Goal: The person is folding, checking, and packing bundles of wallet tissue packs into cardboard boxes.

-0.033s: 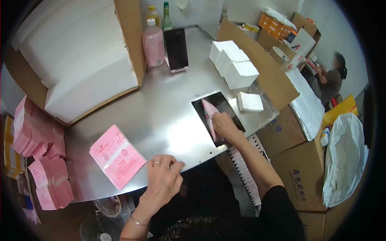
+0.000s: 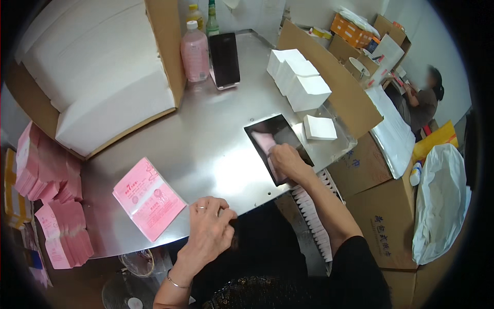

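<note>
My right hand (image 2: 290,162) is closed on a pink paper packet (image 2: 264,141), which goes down into a dark rectangular opening (image 2: 293,135) in the metal table. Part of the packet is blurred, and its lower part is hidden by the hand and the opening. My left hand (image 2: 212,226) rests at the table's front edge with its fingers curled, and nothing shows in them. Just left of it lies a flat stack of printed pink packets (image 2: 150,200). A small block of white folded tissues (image 2: 320,127) sits to the right of the opening.
Taller white tissue stacks (image 2: 301,85) stand at the back right beside a cardboard flap. An open carton (image 2: 121,126) with white contents fills the left, near piled pink packets (image 2: 64,237). A pink bottle (image 2: 195,54) and a phone on a stand (image 2: 225,62) are behind. Another person sits far right.
The pink packet in my right hand has sunk a little and shows less above the opening. My left hand stays in place.
</note>
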### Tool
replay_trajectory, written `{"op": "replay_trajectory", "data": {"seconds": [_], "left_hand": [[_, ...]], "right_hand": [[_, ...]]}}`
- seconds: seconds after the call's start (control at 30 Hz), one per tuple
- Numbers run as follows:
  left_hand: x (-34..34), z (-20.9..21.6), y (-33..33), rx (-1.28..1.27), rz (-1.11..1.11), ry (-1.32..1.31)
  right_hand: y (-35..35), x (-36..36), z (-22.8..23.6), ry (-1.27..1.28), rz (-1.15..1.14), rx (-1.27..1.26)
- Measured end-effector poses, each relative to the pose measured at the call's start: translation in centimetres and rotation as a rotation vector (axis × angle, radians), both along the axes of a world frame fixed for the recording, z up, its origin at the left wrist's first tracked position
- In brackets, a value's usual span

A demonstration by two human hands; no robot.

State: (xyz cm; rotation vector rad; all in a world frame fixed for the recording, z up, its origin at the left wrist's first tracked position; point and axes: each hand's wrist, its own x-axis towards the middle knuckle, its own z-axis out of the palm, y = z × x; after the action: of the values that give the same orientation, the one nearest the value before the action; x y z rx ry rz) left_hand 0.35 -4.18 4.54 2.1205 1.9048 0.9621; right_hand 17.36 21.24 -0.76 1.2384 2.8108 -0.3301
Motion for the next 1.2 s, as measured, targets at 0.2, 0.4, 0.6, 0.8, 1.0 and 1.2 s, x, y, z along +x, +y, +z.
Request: {"op": "replay_trajectory", "data": {"seconds": [0.2,0.4,0.6,0.8,1.0,1.2], "left_hand": [[-6.4,0.8,-5.0,0.196,0.637,0.163],[-9.3,-0.6,-5.8,-0.160,0.677,0.330],[-5.3,1.3,-2.1,0.016,0.347,-0.023],[-0.3,-2.0,3.5,0.001,0.175,0.162],[-0.6,-2.4,3.5,0.043,0.147,0.138],[0.6,-2.6,4.4,0.094,-0.057,0.037]], "right_hand": [[0.4,3.6,3.6,0.395,-0.210,0.787],[4.4,6.4,1.7,0.265,-0.354,0.721],[3.7,6.5,1.4,0.400,-0.286,0.718],[3.7,6.8,1.6,0.350,-0.300,0.684],[3.9,7.4,2.0,0.372,-0.300,0.659],[0.9,4.8,2.8,0.733,-0.145,0.548]]}}
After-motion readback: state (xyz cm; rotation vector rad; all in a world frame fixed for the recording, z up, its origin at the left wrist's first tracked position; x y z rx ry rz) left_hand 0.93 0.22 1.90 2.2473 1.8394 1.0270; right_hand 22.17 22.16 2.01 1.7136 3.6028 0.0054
